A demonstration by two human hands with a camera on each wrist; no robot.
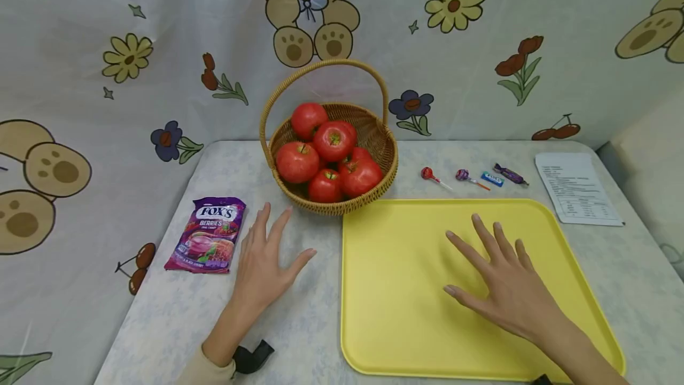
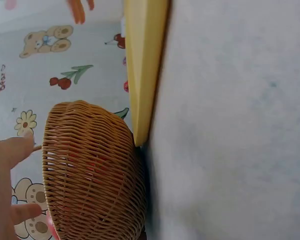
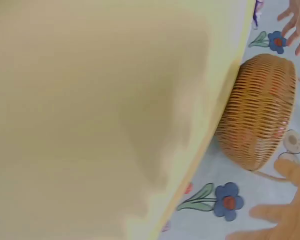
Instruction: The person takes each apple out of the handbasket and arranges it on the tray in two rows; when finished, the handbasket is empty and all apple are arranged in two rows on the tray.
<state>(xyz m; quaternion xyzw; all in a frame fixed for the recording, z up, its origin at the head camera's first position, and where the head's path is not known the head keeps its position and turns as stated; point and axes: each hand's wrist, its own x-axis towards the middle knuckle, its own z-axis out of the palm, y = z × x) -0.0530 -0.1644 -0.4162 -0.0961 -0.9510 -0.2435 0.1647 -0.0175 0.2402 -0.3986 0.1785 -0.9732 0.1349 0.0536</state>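
Hands are lying flat nearest the viewer, both relaxed and gripping nothing. Taking the yellow tray [image 1: 395,290] as the landmark, the right hand [image 1: 507,290] is resting palm down on its surface, fingers spread and straight, pointing toward its far edge. Just left of the tray, the left hand [image 1: 264,260] is lying on the table [image 1: 160,325] with fingers fanned out, not touching the tray, a dark strap showing at its wrist. Further left of the tray, beside that hand, a purple candy bag [image 1: 207,234] is sitting flat, just apart from the fingers. Beyond the tray's far left corner, a wicker basket [image 1: 342,204] with an upright handle is standing against the tray's edge, as the left wrist view shows, and is holding red apples [image 1: 333,140]. Past the tray's far edge, two lollipops [image 1: 434,177] and two wrapped candies [image 1: 492,179] are lying in a row. Off the tray's far right corner, a printed sheet [image 1: 577,189] is lying flat. Behind everything, a cloth [image 1: 160,28] printed with bears and flowers is hanging.
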